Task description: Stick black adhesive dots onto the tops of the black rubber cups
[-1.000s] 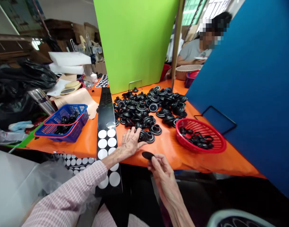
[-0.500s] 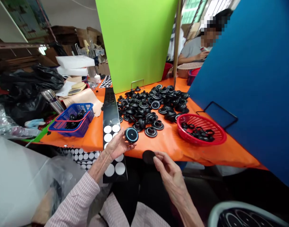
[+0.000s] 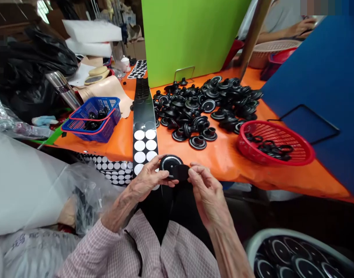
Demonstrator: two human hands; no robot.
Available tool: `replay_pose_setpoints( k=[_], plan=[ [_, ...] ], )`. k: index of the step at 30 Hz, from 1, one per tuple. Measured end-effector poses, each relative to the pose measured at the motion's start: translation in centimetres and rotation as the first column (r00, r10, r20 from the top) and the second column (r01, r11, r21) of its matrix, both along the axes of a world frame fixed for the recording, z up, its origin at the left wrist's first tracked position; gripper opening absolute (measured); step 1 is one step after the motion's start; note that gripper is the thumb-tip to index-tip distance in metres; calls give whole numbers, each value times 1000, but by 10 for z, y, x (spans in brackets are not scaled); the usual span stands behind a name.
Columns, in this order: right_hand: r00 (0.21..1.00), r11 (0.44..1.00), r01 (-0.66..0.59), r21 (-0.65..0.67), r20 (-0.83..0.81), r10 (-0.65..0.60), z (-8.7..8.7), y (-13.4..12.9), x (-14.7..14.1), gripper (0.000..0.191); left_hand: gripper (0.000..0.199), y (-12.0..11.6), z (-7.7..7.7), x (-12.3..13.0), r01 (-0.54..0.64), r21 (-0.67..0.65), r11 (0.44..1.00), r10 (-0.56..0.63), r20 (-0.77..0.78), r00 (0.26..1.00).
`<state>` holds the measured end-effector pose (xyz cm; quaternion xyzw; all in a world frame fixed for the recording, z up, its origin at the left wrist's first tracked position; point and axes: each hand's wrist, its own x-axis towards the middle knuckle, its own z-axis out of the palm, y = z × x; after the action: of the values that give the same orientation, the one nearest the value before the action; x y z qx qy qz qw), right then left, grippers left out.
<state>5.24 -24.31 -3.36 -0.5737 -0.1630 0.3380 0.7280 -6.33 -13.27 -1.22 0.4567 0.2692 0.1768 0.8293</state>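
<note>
The black rubber fitting is held just over the front edge of the orange-covered bench by the left hand, its fingers curled narrowly around the rim. A thin black disc is pinched between the thumb and fingertips of the right hand and is laid against the fitting's face, the two touching. Both forearms are angled inward from the pink checked sleeves, so that the hands are brought close together near the body. A band of open orange surface is left between the hands and the heap of black rubber fittings, and more is left on the right, up to the red basket. The far side of the bench is closed off by a green panel, and the right side by a blue panel. Just left of the hands, a black strip runs across the bench, with seven white dots seen on it and its lower end hidden behind the left hand. Two baskets are seen on the bench: the red one, holding black rings, and a blue one, holding black parts. The heap is too dense to count. At the lower right, at least six ringed black discs are seen in a round white tub. A co-worker's hand is seen well apart, at the top right.
</note>
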Motion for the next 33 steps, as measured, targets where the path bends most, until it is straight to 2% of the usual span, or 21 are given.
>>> replay_pose_setpoints(
  k=[7, 17, 27, 33],
  plan=[
    [992, 997, 71, -2, 100, -71, -13, 7, -15, 19, 45, -4, -9, -4, 33, -28, 999, -32, 16, 999],
    [982, 995, 87, -45, 172, -78, -15, 9, -19, 20, 45, -8, -5, -3, -26, -27, 999, 25, -19, 999],
    [952, 982, 126, -144, 297, -78, -14, 11, -23, 20, 48, -7, -12, -8, -16, 16, 1000, 16, -54, 998],
    [936, 970, 148, -195, 344, -73, -14, 13, -24, 21, 45, -5, -8, -4, -69, -26, 997, 67, -72, 995]
  ],
)
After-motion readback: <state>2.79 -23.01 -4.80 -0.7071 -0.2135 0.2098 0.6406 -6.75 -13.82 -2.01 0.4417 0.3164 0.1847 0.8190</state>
